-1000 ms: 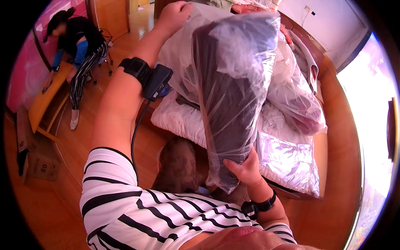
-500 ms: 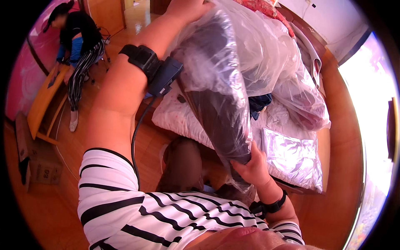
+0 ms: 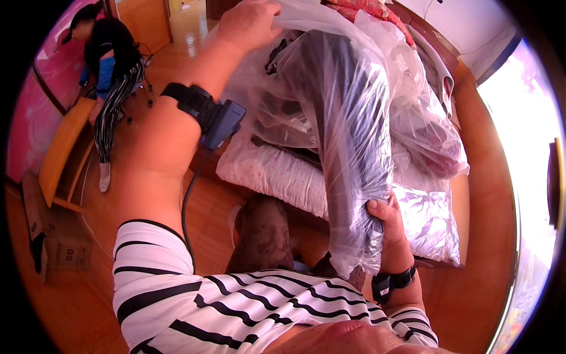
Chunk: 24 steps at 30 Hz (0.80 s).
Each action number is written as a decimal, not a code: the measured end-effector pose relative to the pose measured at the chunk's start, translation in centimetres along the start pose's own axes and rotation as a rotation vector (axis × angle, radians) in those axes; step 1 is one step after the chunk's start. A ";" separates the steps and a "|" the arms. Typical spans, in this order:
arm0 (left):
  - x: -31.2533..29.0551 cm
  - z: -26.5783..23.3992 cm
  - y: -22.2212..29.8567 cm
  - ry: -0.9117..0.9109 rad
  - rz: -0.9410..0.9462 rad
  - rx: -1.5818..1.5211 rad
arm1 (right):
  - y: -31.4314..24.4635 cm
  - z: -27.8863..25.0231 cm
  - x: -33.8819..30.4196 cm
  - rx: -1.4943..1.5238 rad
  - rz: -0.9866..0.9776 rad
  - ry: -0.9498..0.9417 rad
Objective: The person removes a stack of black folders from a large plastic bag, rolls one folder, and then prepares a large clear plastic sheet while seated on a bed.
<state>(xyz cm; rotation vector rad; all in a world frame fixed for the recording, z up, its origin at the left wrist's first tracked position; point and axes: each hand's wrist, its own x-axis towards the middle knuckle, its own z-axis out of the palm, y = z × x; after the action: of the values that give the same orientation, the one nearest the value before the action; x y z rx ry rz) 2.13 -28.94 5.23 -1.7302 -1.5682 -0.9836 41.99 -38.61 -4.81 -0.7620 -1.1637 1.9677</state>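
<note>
Over bed [image 3: 277,177]: 1 dk. item [image 3: 335,88] in clear plastic bag [image 3: 356,159], slanting between L hand [image 3: 247,26] (upper L, closed on plastic) & R hand [image 3: 394,223] (lower R, gripping bagged end).

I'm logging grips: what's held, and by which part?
A long, dark bundle in clear plastic film: right hand grips near its lower end; left hand, apparently, the film's top.

Both hands [image 3: 247,26] [image 3: 394,223] hold clear plastic [image 3: 361,194] around dark cloth [image 3: 333,76].
</note>
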 end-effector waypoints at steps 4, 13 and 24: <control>-2.0 2.6 -0.3 -0.104 -0.216 -0.003 | 1.2 1.2 1.0 0.162 -0.009 -0.047; -0.8 3.6 5.0 0.103 -0.045 -0.263 | 2.0 4.6 7.3 0.016 0.022 -0.102; -5.8 4.5 6.1 -0.193 -0.027 -0.510 | 2.4 5.7 22.4 0.066 -0.135 0.122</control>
<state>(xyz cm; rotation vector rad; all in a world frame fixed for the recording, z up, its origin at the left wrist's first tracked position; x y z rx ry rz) 8.57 -29.10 -1.76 -2.2071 -1.5490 -1.3514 24.20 -23.94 -7.46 -0.7387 -1.0454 1.8136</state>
